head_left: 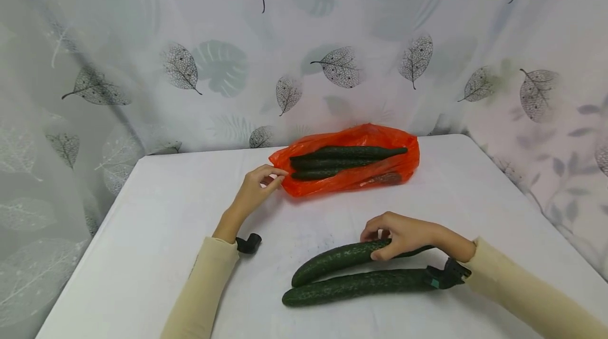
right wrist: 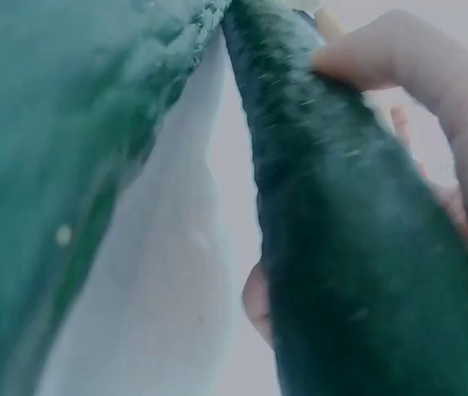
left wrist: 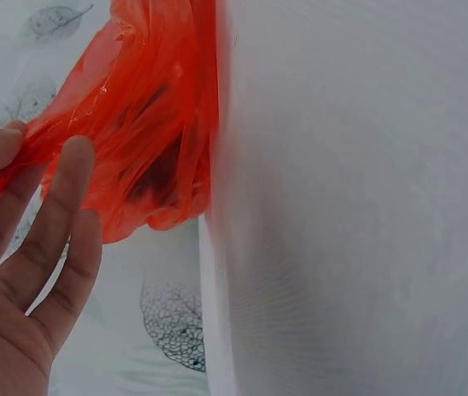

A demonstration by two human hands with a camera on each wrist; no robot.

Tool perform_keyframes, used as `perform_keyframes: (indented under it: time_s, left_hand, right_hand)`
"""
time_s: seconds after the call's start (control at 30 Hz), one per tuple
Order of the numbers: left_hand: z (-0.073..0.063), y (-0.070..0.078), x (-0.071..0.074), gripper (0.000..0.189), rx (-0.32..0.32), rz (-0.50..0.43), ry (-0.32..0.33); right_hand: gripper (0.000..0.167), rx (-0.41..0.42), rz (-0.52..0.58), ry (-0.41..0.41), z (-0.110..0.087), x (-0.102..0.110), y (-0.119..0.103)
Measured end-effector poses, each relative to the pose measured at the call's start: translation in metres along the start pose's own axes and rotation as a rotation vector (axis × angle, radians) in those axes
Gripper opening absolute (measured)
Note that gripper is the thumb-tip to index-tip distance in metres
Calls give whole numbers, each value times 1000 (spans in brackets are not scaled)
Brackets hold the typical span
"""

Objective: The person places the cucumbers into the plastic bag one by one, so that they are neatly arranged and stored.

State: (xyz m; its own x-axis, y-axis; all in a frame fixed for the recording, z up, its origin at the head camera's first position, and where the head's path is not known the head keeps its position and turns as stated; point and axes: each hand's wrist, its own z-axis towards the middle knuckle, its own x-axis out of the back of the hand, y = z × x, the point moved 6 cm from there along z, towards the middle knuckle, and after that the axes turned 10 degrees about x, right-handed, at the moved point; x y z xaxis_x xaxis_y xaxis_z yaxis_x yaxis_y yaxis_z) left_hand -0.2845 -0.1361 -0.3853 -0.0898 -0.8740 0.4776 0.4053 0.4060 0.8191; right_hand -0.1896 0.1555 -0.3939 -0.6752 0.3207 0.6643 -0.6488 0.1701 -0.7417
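Observation:
My left hand (head_left: 254,189) pinches the left end of a thin red plastic bag (head_left: 315,187) between thumb and fingertips. In the left wrist view, the crinkled bag (left wrist: 147,107) is drawn to a point at the thumb. Several dark green cucumbers (head_left: 351,153) lie lengthwise inside it. Nearer the front, my right hand (head_left: 404,232) grips a long cucumber (head_left: 332,262) from above, thumb on the near side. Another cucumber (head_left: 356,285) lies on the table just in front of it. Seen from the right wrist, the thumb and fingers are on opposite sides of the gripped cucumber (right wrist: 333,190).
All of this rests on a table (head_left: 157,228) with a white cover. A leaf-patterned curtain (head_left: 228,112) hangs behind and along both sides, close to the bag at the back edge. A wrist camera (head_left: 446,275) overlaps the right end of the front cucumber.

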Motion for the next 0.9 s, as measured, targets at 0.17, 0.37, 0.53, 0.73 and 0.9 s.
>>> perform_keyframes:
  time_s: [0.17,0.37,0.53,0.73,0.9]
  left_hand:
    - [-1,-1,1,16,-7,6,5]
    - [-1,-1,2,16,0,15,2]
    - [-1,0,3,15,-3,7,3]
    - [-3,-2,3,16,12,-12,4]
    - [-2,0,3,17,12,-11,19]
  right_hand:
    - [21,3,0,34,-2,9,0]
    - [20,-21,0,93,-7,20,2]
    - [21,-46,-26,138,-8,32,5]
    - [23,-89,-48,183,-10,49,9]
    - [27,-127,-86,224,-11,66,10]
